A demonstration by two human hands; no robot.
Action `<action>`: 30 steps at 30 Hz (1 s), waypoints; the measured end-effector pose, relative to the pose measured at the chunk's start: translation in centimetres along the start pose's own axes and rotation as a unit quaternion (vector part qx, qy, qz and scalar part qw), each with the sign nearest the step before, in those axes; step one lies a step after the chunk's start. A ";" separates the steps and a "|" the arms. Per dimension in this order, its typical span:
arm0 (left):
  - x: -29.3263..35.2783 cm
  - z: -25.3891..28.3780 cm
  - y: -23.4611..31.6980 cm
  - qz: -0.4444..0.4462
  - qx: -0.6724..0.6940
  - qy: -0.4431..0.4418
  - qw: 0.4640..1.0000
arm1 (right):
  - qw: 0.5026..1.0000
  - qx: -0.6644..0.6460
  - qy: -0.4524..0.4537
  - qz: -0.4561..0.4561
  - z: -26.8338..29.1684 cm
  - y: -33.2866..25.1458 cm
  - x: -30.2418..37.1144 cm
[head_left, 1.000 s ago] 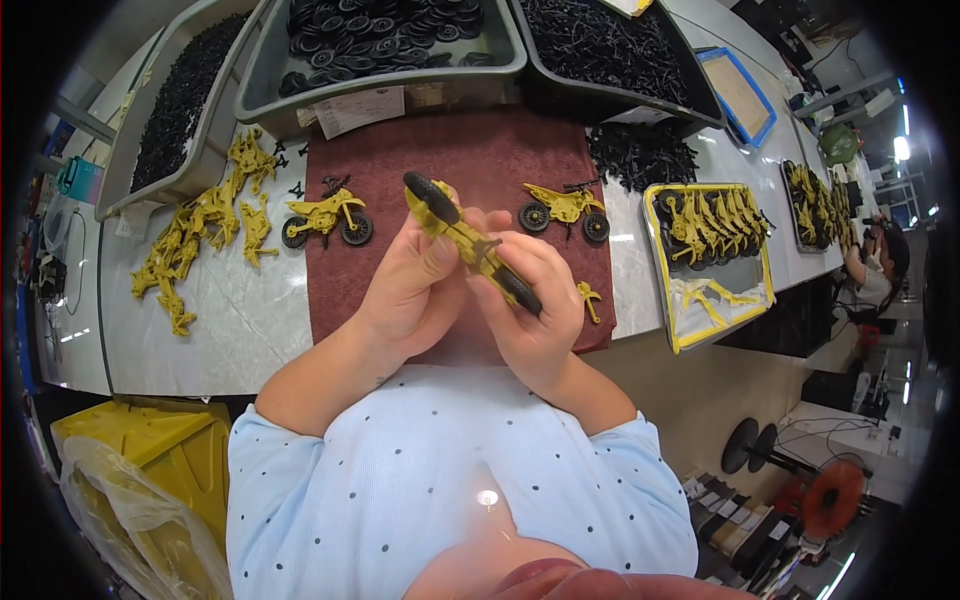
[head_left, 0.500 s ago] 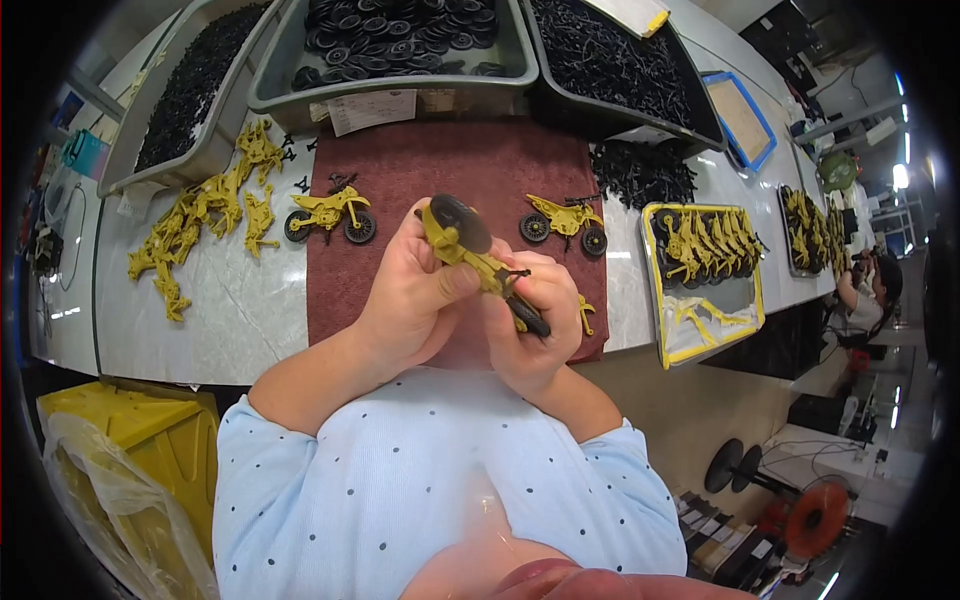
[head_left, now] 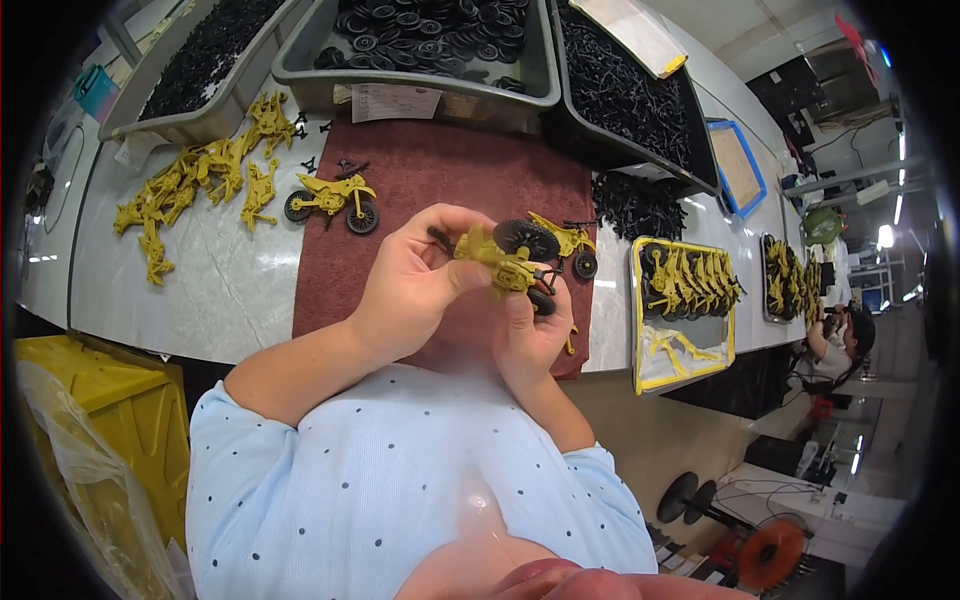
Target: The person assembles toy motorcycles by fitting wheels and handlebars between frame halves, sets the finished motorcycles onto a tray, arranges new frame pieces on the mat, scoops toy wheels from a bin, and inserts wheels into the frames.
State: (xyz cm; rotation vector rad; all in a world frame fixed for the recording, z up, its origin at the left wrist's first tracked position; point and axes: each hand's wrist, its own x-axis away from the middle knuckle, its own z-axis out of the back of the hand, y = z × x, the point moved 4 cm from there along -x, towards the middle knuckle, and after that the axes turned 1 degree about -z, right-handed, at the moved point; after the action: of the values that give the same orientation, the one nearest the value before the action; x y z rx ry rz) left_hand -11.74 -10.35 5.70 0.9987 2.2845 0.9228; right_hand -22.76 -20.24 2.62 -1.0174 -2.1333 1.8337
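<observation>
Between my two hands, above the dark red cloth [head_left: 420,165], is a yellow toy motorcycle [head_left: 512,276] with black wheels. My left hand [head_left: 405,285] grips its yellow body, the thumb lying along the side. At the other end, my right hand [head_left: 533,335] pinches it near the lower black wheel and a small black part. A second toy motorcycle [head_left: 335,195] rests on the cloth's left edge. Another yellow toy motorcycle [head_left: 568,240] lies at the right, partly hidden behind the held one. A small yellow piece [head_left: 571,340] shows beside my right hand.
Loose yellow body parts [head_left: 190,185] are piled at left. Behind the cloth stand a grey bin of black wheels [head_left: 300,82] and a dark bin of small black parts [head_left: 635,90]. A yellow-rimmed tray [head_left: 637,350] at right holds several toy motorcycles. A person [head_left: 838,345] sits farther right.
The held motorcycle has been turned, so one wheel faces up more broadly. My right hand has shifted lower along it. The whole view has swung slightly.
</observation>
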 end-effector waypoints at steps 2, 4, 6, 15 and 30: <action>-0.2 0.4 -0.1 0.003 -0.002 -0.002 1.000 | 0.995 0.088 0.013 0.053 0.1 -0.1 0.0; -0.4 0.3 -0.2 0.009 -0.004 -0.007 1.000 | 0.991 0.099 0.012 0.086 -0.1 -0.7 0.0; -0.6 -0.2 -0.1 0.008 0.039 -0.011 0.999 | 0.987 0.109 0.013 0.120 -0.5 -1.4 -0.2; -0.5 -0.7 0.4 -0.013 0.060 -0.085 0.995 | 0.956 0.257 -0.040 0.132 -0.9 -5.1 -1.9; -0.4 -0.1 -0.3 -0.033 0.053 -0.117 0.991 | 0.946 0.258 -0.064 0.186 -1.1 -5.3 -2.3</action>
State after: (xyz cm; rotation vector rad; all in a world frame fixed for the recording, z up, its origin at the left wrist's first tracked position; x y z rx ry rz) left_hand -11.67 -10.82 5.63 1.0124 2.1708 0.6273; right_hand -22.47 -20.81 8.47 -1.2391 -1.4361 2.5066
